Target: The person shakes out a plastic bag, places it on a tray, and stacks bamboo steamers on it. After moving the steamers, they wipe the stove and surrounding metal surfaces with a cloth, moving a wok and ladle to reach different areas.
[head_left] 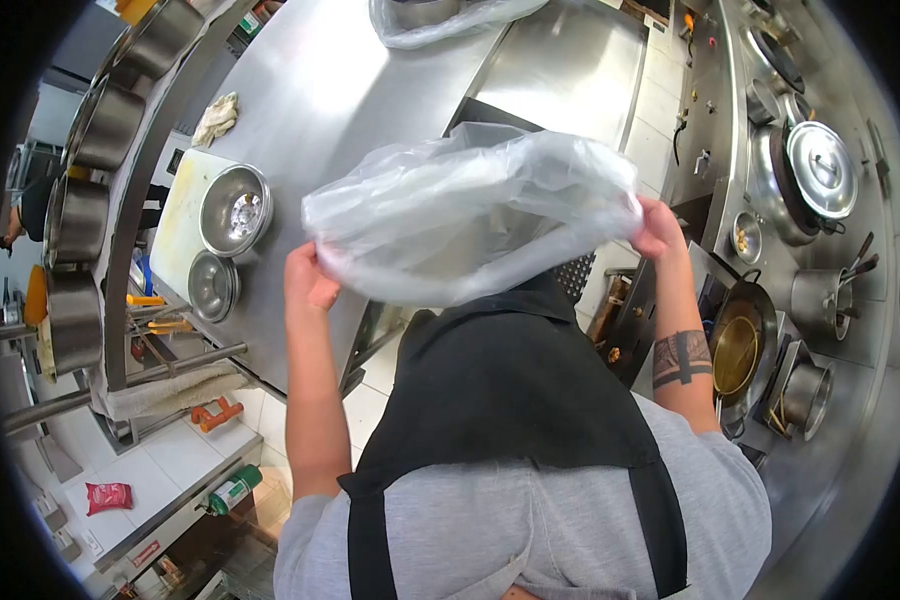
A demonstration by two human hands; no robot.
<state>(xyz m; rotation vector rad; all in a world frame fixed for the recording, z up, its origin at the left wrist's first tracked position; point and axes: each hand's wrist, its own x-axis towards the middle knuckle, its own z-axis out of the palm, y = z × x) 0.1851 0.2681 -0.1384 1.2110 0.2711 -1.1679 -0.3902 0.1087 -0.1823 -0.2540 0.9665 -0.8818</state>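
Note:
A large clear plastic bag [470, 215] is stretched wide in front of my apron, its mouth spread between both hands. My left hand [310, 278] grips the bag's edge at one side, fingers closed on the film. At the opposite side my right hand [656, 230] pinches the other edge. The bag looks slightly blurred, and I cannot make out anything inside it. Left of the bag, metal bowls [236, 210] rest partly on a white cutting board [183, 215], with smaller bowls [213, 286] beside them.
A steel worktable [370, 90] runs ahead, bearing a crumpled cloth [216, 118] and another plastic-covered bowl [420, 15]. The stove side on the right holds a lidded pot [822, 170], a wok of oil [740, 350] and a saucepan [808, 395]. Pots [77, 220] line a shelf at left.

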